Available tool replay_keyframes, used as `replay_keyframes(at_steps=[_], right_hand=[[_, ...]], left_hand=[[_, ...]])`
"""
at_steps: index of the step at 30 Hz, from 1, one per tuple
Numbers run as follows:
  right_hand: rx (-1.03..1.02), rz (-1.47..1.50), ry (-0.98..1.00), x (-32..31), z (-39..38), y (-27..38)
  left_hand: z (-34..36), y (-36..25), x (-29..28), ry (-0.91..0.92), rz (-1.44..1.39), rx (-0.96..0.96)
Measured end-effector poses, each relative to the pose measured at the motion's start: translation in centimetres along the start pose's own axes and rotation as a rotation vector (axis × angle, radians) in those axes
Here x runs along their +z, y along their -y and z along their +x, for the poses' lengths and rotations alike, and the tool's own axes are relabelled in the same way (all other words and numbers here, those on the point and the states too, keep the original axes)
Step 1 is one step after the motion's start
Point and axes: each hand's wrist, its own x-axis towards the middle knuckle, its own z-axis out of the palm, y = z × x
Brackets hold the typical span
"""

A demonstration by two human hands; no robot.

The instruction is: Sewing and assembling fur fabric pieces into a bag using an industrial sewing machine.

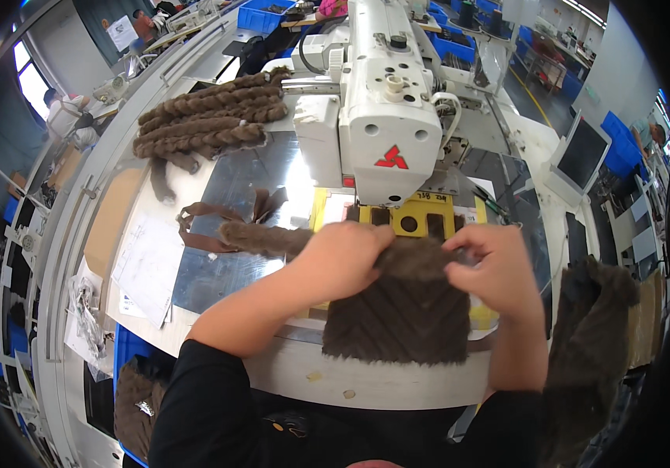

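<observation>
The brown fur panel (399,321) spreads toward six o'clock; my left hand (348,256) pinches its top, my right hand (499,267) (can't tell its grip) at one.

Between the left fingers (382,235) and right fingers (463,240) we list one fur panel (397,320), dark brown, chevron-ridged. Just beyond the fingers we enter one bright yellow plate (421,211); farther beyond, one white machine head (393,129) with a red angular emblem (392,159). Well left of the fingers we record fur strips (210,113), mid-brown, banded rope-fashion, and one ribbon (206,242), plain brown.
</observation>
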Motion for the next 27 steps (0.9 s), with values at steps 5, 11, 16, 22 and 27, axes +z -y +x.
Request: replay_keyframes(at_steps=[5,11,16,22,27], right_hand=[[0.223,0.219,-0.185,-5.9,-1.5,-2.6],[-0.072,0.095,-0.173,-5.4,-0.7,-3.0],[-0.117,-0.137,-0.252,-4.2,0.4,-3.1],[-0.123,0.049,-0.055,-5.6,-0.3,-3.4],[-0.246,0.159,-0.113,-6.6,-1.1,-3.6]], left_hand=[[0.3,2.8,-2.1,-0.126,0.047,-0.089],[0.0,2.9,-3.2,-0.048,-0.021,-0.091],[-0.7,2.3,-4.3,0.039,-0.206,-0.145],[-0.7,2.4,-4.3,0.045,-0.271,-0.141],[-0.5,2.6,-4.2,0.014,-0.296,-0.142]])
